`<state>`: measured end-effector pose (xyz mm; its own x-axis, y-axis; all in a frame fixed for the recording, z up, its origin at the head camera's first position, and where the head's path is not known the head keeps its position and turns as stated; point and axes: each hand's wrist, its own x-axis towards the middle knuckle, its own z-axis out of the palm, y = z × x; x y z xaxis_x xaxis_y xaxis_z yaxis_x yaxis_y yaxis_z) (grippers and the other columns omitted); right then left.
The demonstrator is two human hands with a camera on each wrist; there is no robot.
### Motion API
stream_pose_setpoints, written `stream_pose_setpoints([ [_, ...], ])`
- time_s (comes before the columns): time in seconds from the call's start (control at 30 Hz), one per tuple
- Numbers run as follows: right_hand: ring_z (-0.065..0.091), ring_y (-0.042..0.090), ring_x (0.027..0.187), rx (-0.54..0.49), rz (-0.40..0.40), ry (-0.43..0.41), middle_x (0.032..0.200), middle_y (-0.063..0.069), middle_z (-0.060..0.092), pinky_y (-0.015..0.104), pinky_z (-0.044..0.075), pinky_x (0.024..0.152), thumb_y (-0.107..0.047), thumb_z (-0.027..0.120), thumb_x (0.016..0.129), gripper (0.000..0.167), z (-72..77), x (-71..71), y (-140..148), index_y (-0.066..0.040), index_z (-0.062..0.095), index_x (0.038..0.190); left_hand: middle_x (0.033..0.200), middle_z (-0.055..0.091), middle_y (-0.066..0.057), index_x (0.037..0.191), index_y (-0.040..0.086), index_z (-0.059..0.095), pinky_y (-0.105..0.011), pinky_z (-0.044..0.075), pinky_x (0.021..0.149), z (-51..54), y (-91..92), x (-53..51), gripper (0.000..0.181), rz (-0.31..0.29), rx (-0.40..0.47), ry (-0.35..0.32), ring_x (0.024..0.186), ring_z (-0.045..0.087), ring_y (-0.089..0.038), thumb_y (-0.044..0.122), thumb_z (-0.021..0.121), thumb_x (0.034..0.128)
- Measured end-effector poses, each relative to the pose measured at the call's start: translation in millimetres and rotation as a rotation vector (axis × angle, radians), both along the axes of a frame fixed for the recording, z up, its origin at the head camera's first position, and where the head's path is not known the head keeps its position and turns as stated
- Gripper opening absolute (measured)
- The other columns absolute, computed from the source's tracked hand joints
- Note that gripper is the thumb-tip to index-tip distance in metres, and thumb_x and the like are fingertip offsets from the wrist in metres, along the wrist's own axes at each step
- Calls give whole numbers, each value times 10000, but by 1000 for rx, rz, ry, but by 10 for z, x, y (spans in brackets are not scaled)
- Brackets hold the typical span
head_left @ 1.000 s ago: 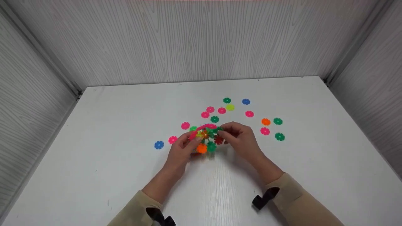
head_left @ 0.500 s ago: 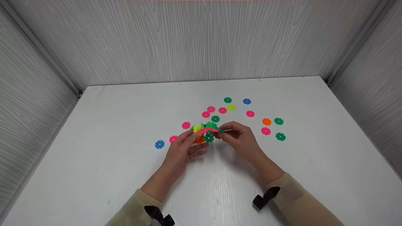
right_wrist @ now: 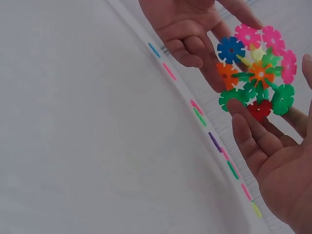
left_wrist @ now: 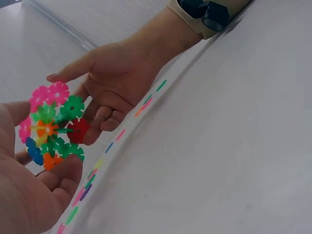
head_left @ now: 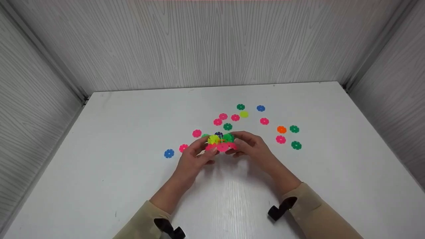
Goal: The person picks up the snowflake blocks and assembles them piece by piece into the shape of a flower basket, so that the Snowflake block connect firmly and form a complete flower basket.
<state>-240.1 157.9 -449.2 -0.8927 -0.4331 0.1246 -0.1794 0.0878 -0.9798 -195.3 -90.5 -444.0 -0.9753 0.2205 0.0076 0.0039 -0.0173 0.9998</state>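
Observation:
A round cluster of joined notched discs (head_left: 222, 146) is held above the white table between both hands. My left hand (head_left: 191, 162) grips its left side, thumb on the pink discs in front. At its right side, my right hand (head_left: 257, 149) pinches the edge between thumb and fingers. The left wrist view shows the cluster's (left_wrist: 47, 128) orange centre, ringed by pink, green, red, orange and blue discs. In the right wrist view, fingertips of both hands touch the cluster's (right_wrist: 261, 74) outer ring.
Loose discs lie flat on the table (head_left: 132, 132) beyond and beside the hands: a blue disc (head_left: 169, 153) at left, several pink ones, a yellow disc (head_left: 244, 114) farther back, an orange disc (head_left: 281, 129) and green ones at right. Wood-grain panels (head_left: 212, 43) surround the table.
The cluster has been turned between the hands, so its pink discs now face the front. The fingers have shifted around its edge, while the loose discs have stayed put.

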Motion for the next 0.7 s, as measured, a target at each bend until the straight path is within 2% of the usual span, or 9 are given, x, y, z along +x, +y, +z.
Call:
stream_pose_setpoints([
  [0.13, 683, 307, 1158, 15, -42, -3, 1354, 84, 666, 394, 619, 928, -249, 743, 1004, 452, 18, 17, -10, -124, 644, 1427, 1520, 529, -65, 1582, 212, 504, -403, 589, 993, -1, -26, -8, 742, -23, -36, 17, 1282, 646, -281, 299, 848, 930],
  [0.33, 689, 298, 1168, 34, -107, 1, 1365, 79, 645, 363, 614, 933, -227, 828, 930, 467, 40, 45, -27, -143, 681, 1366, 1504, 540, -60, 1614, 326, 463, -419, 579, 1008, 23, -49, -8, 823, -19, -51, -51, 1304, 629, -241, 299, 875, 903],
  [0.53, 713, 293, 1135, 28, -108, 13, 1368, 62, 651, 358, 608, 944, -209, 861, 897, 477, 34, 57, -48, -140, 690, 1337, 1557, 513, -44, 1596, 273, 480, -444, 556, 1043, 37, -57, -11, 791, -13, 50, -67, 1386, 556, -226, 242, 870, 908],
  [0.7, 686, 315, 1180, 23, -56, 58, 1353, 52, 652, 361, 598, 970, -147, 886, 870, 463, 15, 54, -67, -138, 696, 1292, 1543, 554, -33, 1550, 238, 530, -400, 566, 1028, 29, -52, -41, 699, 57, 174, -109, 1367, 580, -238, 184, 848, 929],
])
